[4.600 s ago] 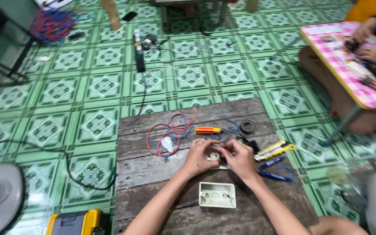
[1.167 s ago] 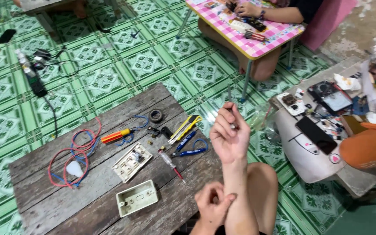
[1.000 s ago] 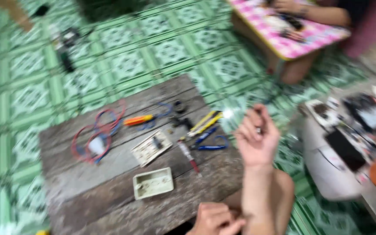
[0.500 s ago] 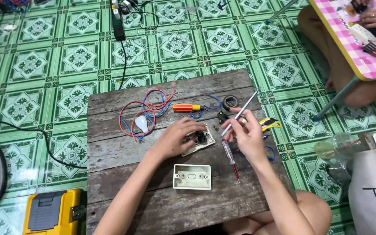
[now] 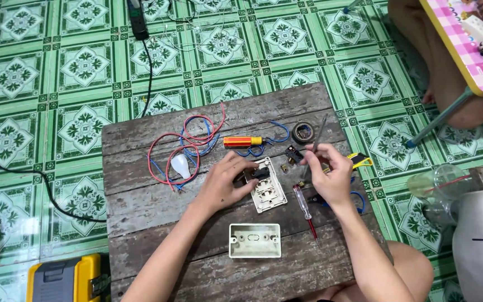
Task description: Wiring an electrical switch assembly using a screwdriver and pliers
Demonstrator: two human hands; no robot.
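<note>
On a weathered wooden surface [image 5: 157, 223] set over a green patterned tile floor, a person's left hand [image 5: 223, 183] closes on the edge of a white switch plate [image 5: 268, 191] lying flat at the middle, fingers on a small dark part there. The right hand [image 5: 326, 174], just right of the plate, pinches a thin grey tool [image 5: 315, 137] upright. An empty white wall box [image 5: 254, 241] sits nearer the person, coiled red and blue wires [image 5: 183, 144] at far left.
</note>
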